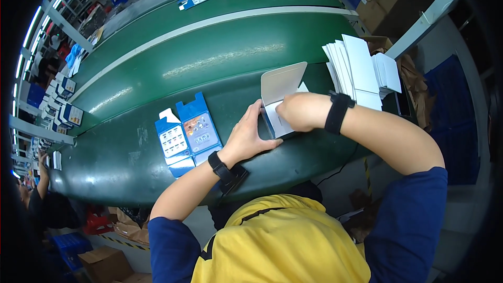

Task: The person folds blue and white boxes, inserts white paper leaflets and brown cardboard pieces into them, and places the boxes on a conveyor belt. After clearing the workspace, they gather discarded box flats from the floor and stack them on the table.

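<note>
An open carton (283, 84), pale inside with its lid flap raised, stands on the green table in front of me. My left hand (248, 135) grips its left side, the thumb lying along the near edge and the fingers behind. Curled fingers of my right hand (302, 111) reach into the carton over a white surface (277, 120); their tips are hidden, so what they hold cannot be seen. Left of my left hand lies a flattened blue printed carton (200, 132). Both wrists wear black bands.
White flat pieces (359, 65) are stacked at the right, beside a smaller white stack (386, 73). A green conveyor belt (220, 42) runs beyond, bordered by a pale rail. Packed boxes (70, 114) stand far left, near another person's arm (43, 173). A dark object (236, 180) sits by my left wrist.
</note>
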Available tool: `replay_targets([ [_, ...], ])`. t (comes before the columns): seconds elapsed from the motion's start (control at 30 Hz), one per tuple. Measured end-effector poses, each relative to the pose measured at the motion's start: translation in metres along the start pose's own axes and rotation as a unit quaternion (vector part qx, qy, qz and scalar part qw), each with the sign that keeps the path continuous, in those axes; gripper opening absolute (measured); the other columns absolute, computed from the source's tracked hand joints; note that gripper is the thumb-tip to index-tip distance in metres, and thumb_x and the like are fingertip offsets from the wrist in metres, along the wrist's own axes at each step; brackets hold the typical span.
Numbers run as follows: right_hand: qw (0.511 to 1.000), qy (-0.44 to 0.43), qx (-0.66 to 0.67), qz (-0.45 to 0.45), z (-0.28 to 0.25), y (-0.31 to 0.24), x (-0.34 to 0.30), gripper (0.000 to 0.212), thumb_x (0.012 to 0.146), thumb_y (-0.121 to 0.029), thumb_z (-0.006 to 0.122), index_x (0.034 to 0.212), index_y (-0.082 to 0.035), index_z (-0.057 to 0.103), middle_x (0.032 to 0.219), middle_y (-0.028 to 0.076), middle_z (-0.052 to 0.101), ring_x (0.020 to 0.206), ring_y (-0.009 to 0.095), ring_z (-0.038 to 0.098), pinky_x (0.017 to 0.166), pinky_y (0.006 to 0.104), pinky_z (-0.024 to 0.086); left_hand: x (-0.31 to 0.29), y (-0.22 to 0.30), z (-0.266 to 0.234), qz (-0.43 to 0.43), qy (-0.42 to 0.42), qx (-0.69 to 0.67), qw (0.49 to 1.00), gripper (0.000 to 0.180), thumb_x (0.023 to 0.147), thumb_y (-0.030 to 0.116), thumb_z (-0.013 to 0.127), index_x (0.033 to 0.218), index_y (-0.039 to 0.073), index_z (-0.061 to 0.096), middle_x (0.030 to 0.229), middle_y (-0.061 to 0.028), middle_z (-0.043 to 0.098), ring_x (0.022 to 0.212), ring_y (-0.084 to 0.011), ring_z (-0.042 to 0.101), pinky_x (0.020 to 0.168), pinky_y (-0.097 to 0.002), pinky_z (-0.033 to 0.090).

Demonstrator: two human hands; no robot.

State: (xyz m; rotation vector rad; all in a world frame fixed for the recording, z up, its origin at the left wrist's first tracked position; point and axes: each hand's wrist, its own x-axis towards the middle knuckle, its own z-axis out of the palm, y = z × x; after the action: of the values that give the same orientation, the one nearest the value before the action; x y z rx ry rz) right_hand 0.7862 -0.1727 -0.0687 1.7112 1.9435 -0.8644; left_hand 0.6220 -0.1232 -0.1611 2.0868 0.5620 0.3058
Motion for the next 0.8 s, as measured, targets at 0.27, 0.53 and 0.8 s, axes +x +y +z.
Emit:
replay_targets([
  [0.27, 0.968, 0.236, 0.023, -0.077, 0.029, 0.013, -0.004, 0.019, 0.071, -0.004, 0.058, 0.088, -0.003, 0.066, 0.083, 0.021, 0.064, 0.081, 0.031, 0.064, 0.072, 0.0379, 0.051, -0.004, 0.003, 0.0, -0.008, -0.002, 0.006, 1.0, 0.095, 0.059, 0.026, 0.08, 0.134, 0.001, 0.027, 0.121, -0.0191, 0.047, 0.111, -0.0328, 0.051, 0.093, -0.0388, 0.043],
  [0.53, 0.935, 0.334, -0.057, -0.102, 0.043, 0.004, 0.001, 0.017, 0.073, -0.011, 0.06, 0.088, -0.008, 0.067, 0.086, 0.011, 0.061, 0.084, 0.023, 0.064, 0.07, 0.0332, 0.051, -0.003, 0.013, 0.004, -0.03, 0.008, 0.003, 1.0, 0.086, 0.058, 0.025, 0.082, 0.127, 0.002, 0.034, 0.118, -0.0177, 0.05, 0.106, -0.0322, 0.055, 0.087, -0.037, 0.046],
  [0.8, 0.94, 0.243, -0.186, -0.153, 0.026, 0.014, -0.012, 0.016, 0.073, -0.013, 0.06, 0.086, -0.009, 0.069, 0.086, 0.008, 0.06, 0.084, 0.019, 0.063, 0.068, 0.0293, 0.051, -0.003, 0.019, 0.003, -0.027, 0.008, 0.012, 1.0, 0.086, 0.057, 0.024, 0.083, 0.125, 0.003, 0.035, 0.114, -0.0165, 0.052, 0.104, -0.0312, 0.056, 0.086, -0.0366, 0.046],
])
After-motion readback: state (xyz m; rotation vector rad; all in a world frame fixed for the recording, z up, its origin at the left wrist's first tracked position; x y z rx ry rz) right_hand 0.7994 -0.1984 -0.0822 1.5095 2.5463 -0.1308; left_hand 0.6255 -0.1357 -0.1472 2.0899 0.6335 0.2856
